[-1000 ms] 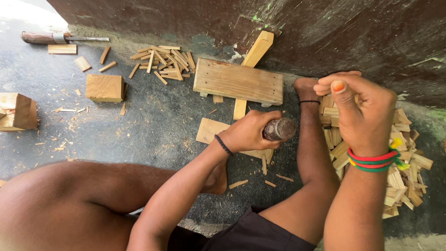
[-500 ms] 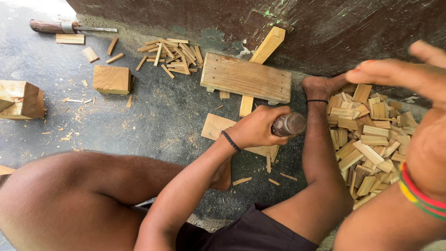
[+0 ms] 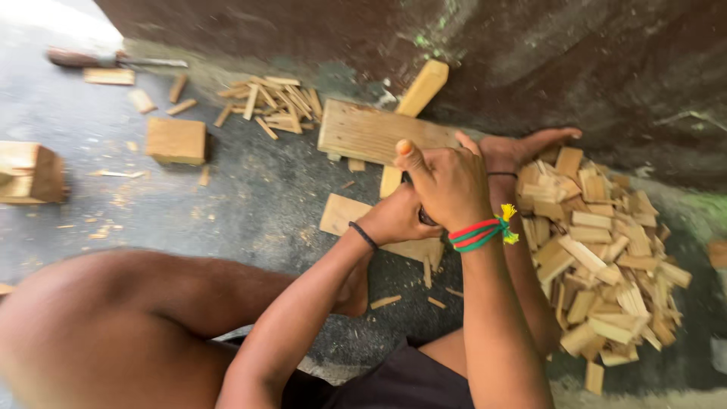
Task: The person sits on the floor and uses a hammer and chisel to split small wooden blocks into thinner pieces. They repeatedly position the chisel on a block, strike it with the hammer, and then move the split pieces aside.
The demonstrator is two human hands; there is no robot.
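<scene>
My left hand (image 3: pixel 392 217) is closed around a dark round tool handle (image 3: pixel 425 220), most of it hidden between my hands. My right hand (image 3: pixel 447 180), with a red and green wristband, is curled over the top of the same handle, thumb raised. Both hands hover over a flat pale wood piece (image 3: pixel 341 214) on the ground. Just beyond lies a thick wooden board (image 3: pixel 363 130), and a long wood stick (image 3: pixel 421 89) leans against the wall. My foot (image 3: pixel 526 145), with a black anklet, rests beside the hands.
A big pile of short cut wood pieces (image 3: pixel 606 250) lies at the right. Thin sticks (image 3: pixel 265 102) are heaped at the back, with a square block (image 3: pixel 176 140), a larger block (image 3: pixel 30 173) at the left edge, and a wooden-handled tool (image 3: pixel 113 59).
My right hand has come down from up at the right and closed over the tool handle in my left hand. The left hand has stayed put.
</scene>
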